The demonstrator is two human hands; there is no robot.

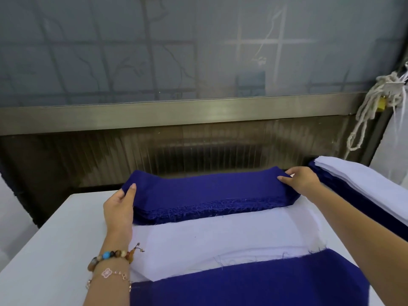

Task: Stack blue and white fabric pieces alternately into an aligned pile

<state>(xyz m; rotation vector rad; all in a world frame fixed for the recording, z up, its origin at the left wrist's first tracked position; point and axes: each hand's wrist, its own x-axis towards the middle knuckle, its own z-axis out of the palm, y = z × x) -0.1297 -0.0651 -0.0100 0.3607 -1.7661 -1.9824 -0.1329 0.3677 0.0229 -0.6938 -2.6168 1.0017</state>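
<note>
A thick stack of dark blue fabric pieces [209, 193] lies across the far part of the white table [50, 250], its frayed edge facing me. My left hand [120, 208] grips the stack's left end, thumb on top. My right hand [302, 181] grips its right end, fingers over the top. In front of it lies white fabric [212, 241], and a blue piece [254, 283] lies nearest me over the white. At the far right sits a pile of white pieces [362, 184] on blue ones.
A metal rail [176, 115] and a dark ribbed panel run behind the table under a frosted window. A knotted white rope [375, 102] hangs at the upper right. Beaded bracelets circle my left wrist [112, 259].
</note>
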